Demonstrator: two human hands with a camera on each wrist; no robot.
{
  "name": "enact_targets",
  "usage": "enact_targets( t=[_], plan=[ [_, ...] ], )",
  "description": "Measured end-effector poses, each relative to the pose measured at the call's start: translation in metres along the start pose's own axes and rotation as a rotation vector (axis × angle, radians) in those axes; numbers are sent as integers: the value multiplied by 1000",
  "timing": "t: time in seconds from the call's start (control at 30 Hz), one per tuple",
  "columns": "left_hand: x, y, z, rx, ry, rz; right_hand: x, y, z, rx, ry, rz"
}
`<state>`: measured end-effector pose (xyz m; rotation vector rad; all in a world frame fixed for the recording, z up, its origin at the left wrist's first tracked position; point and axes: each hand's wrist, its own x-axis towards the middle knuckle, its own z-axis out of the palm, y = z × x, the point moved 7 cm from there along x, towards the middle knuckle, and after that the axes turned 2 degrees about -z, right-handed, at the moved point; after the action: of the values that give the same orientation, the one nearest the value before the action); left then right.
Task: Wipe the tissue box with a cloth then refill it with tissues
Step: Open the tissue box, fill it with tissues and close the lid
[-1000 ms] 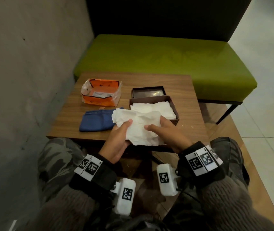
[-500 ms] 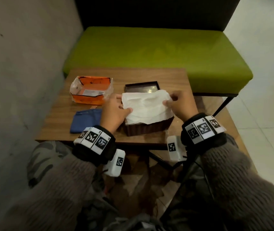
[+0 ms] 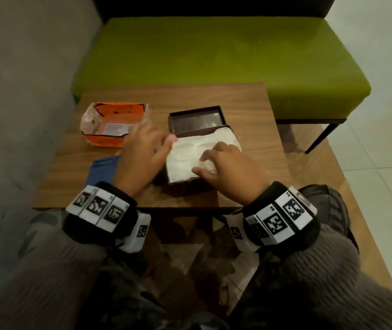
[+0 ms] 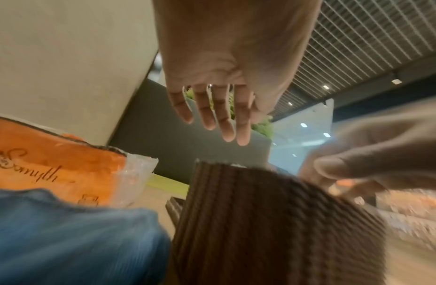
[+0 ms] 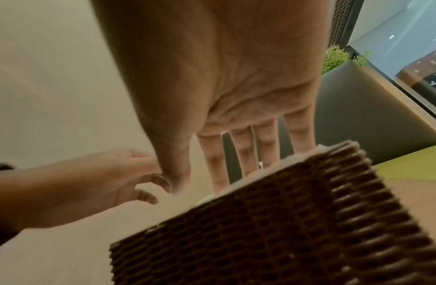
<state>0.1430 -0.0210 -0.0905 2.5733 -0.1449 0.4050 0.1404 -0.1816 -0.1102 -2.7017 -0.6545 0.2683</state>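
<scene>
While the right hand lay flat on the tissues in the tissue box — fingers straight, left hand just beside — fingers relaxed, holding nothing.

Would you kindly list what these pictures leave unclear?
- Folded blue cloth: head view, the left hand covers its right part.
- White tissues in the brown woven tissue box: depth hidden by the walls.
- Right hand: left wrist view, motion-blurred.

The table is viewed steeply from above by the head camera. Each wrist camera is aimed upward along its palm, close beside the brown box, which all three views share.
</scene>
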Motion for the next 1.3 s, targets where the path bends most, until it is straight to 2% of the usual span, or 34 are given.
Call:
enact_targets(
  t=[0.03, 0.07, 0.17, 0.23, 0.3, 0.47, 0.6, 0.67, 0.73, 0.87, 1.0, 1.1, 1.2, 1.3],
  plan=[
    [13, -12, -7, -82, 50, -55, 2, -3, -5, -10, 39, -20],
    [26, -26, -6, -157, 27, -127, 4, -7, -6, -44, 49, -49],
    [51, -65, 23, -275, -237, -291, 6, -16, 11, -136, -125, -122],
    [54, -75, 46, -208, -439, -273, 4, -12, 29, -180, -252, -136],
    [51, -73, 64, -121, -570, -212, 1, -4, 38, -227, -282, -138],
    [45, -64, 91, -40, -624, -118, -6, 11, 40, -257, -340, -82],
    [45, -61, 94, -10, -486, -150, -5, 12, 40, -252, -389, -66],
    [47, -56, 90, 99, -418, -119, -5, 11, 39, -237, -384, -68],
    [51, -53, 79, 85, -359, -68, -6, 10, 35, -176, -331, -68],
    [71, -44, 25, -144, -35, -19, -10, 9, 15, 79, -92, -82],
    [68, -11, -48, -210, 322, 118, -10, 17, -17, 339, 212, -36],
    [53, 5, -86, -324, 495, 188, -11, 27, -37, 558, 359, 50],
    [41, 9, -91, -552, 480, 55, -11, 29, -52, 719, 486, 65],
    [30, 2, -50, -713, 307, -218, -17, 33, -65, 780, 619, 54]
  ],
)
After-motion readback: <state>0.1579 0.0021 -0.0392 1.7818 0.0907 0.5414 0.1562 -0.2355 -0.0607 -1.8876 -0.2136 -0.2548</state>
